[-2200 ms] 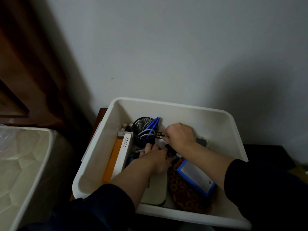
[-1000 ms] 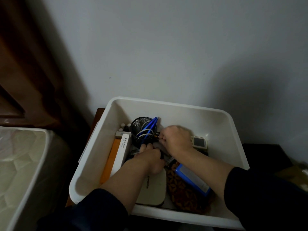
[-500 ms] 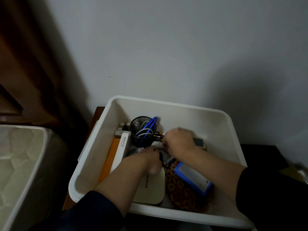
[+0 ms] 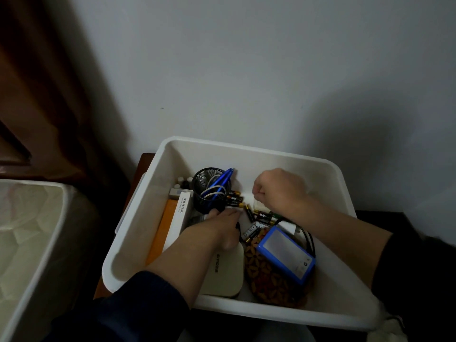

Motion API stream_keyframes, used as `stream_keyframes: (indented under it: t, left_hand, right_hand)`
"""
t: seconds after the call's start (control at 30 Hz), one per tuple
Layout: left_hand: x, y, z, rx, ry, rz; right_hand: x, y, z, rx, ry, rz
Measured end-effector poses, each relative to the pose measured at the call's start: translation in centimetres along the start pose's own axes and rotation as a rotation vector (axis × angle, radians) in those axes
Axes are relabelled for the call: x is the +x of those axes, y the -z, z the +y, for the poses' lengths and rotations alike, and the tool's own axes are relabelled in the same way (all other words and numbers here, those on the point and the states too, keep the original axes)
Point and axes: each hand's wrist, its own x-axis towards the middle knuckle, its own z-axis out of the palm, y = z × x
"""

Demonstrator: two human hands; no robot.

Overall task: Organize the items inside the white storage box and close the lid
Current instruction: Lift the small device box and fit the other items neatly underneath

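- The white storage box (image 4: 246, 154) stood open in the lower centre of the frame, against the wall; no lid was on it, and a pale edge at its left side may have been the lid, though this could not be confirmed.
- Inside, three batteries (image 4: 234, 199) lay stacked side by side just right of the black mesh pen cup (image 4: 209, 191). Half a second earlier only one or two showed there under the right hand, so the row had been built up or uncovered.
- Further loose batteries (image 4: 262, 215) remained scattered at centre, near the blue-edged device (image 4: 286, 253) and the patterned pouch (image 4: 271, 282).
- The right hand (image 4: 278, 191) had lifted up and to the right, off the battery row. Its fingers were curled in a loose fist; whether it held anything could not be told.
- The left hand (image 4: 219, 223) remained low at the foot of the pen cup, fingertips down by the row; its grip was hidden and could not be told.
- The cream flat case (image 4: 222, 270), the white carton (image 4: 181, 213) and the orange box (image 4: 162, 230) lay along the left, unmoved.
- Assessment: sorting was partly done; loose batteries were outstanding and the lid not yet fitted.
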Motion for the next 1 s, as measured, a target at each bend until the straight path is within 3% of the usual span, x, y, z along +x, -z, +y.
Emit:
stream_keyframes:
  t: [0.37,0.57,1.0]
  left_hand:
    - [0.7,-0.3,-0.2,0.012,0.016,-0.019]
    - [1.0,-0.4,-0.5,0.004,0.021,-0.019]
    - [1.0,-0.4,-0.5,-0.053,0.047,-0.019]
  right_hand:
    - [-1.1,-1.6,-0.5,-0.014,0.004,-0.140]
    - [-0.2,-3.4,-2.4,-0.125,-0.049,-0.112]
    - [-0.3,-3.9,-2.1,-0.036,-0.192,-0.157]
